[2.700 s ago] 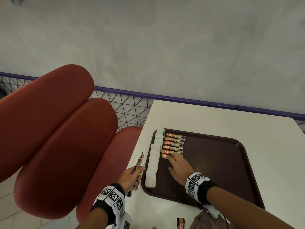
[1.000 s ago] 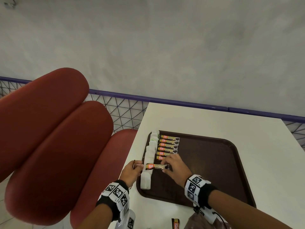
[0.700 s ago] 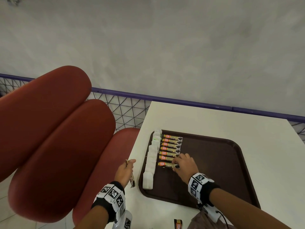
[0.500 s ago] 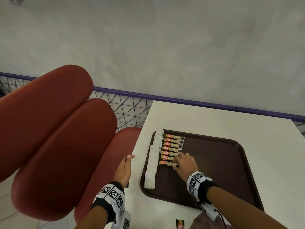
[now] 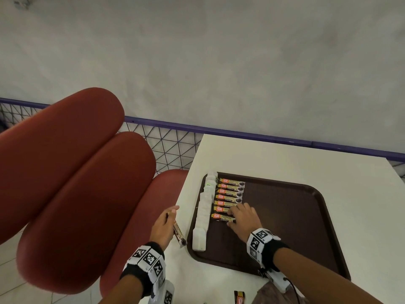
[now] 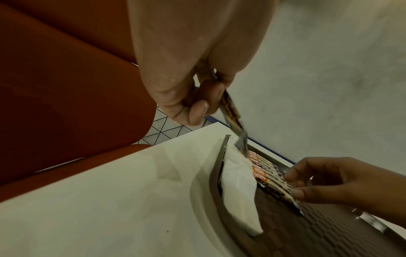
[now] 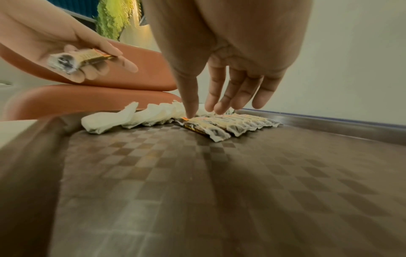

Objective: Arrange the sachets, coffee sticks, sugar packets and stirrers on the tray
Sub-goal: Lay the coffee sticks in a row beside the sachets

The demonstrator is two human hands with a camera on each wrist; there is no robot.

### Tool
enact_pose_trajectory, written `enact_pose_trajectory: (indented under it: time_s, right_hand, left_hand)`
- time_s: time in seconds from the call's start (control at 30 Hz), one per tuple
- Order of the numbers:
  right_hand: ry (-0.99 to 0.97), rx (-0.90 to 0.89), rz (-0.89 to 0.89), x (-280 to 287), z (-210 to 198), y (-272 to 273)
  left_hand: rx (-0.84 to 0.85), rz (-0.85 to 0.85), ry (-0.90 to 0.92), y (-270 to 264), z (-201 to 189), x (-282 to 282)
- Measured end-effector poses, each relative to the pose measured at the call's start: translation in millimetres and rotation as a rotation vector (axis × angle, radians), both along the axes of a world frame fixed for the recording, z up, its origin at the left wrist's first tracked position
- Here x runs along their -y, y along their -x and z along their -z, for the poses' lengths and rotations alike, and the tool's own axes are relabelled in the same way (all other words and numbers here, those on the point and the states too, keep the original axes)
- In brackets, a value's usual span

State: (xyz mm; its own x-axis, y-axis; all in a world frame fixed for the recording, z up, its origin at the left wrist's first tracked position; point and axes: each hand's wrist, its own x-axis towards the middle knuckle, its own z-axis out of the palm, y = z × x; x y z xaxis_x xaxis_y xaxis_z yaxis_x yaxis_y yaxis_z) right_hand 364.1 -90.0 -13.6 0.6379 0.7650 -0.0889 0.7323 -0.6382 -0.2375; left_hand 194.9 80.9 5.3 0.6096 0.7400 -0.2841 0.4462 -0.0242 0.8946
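Observation:
A brown tray (image 5: 285,227) lies on the white table. Several white sachets (image 5: 202,213) run in a column along its left rim, with a row of several coffee sticks (image 5: 231,191) beside them. My right hand (image 5: 232,216) rests on the nearest coffee stick (image 5: 220,217), fingers straight; in the right wrist view its thumb tip (image 7: 191,113) presses that stick (image 7: 204,129). My left hand (image 5: 168,218) hovers over the table's left edge, left of the tray, gripping another coffee stick (image 5: 178,232). In the left wrist view that stick (image 6: 230,111) hangs from the curled fingers above the sachets (image 6: 239,187).
A red padded seat (image 5: 76,183) stands close on the left. A purple rail with wire mesh (image 5: 175,150) runs behind the table. One more coffee stick (image 5: 240,299) and a brownish bag (image 5: 274,295) lie at the table's near edge. Most of the tray's right side is bare.
My left hand passed a coffee stick across to my right hand, which laid it at the near end of the row. The left hand then drew back left, still holding a stick.

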Motion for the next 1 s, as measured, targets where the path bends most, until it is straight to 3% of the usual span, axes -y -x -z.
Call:
enact_pose_trajectory:
  time_s: [0.47, 0.9, 1.0]
  right_hand:
    - [-0.281, -0.204, -0.175, 0.2, -25.6, 30.1]
    - [-0.503, -0.637, -0.039, 5.8, -38.6, 27.0]
    - [-0.496, -0.629, -0.069, 10.5, -37.8, 26.6]
  left_hand:
    - [0.167, 0.037, 0.235, -13.8, -17.0, 24.0]
    - [0.249, 0.011, 0.322, -7.8, -23.8, 34.3]
    - [0.226, 0.013, 0.323, -7.2, -21.8, 33.4]
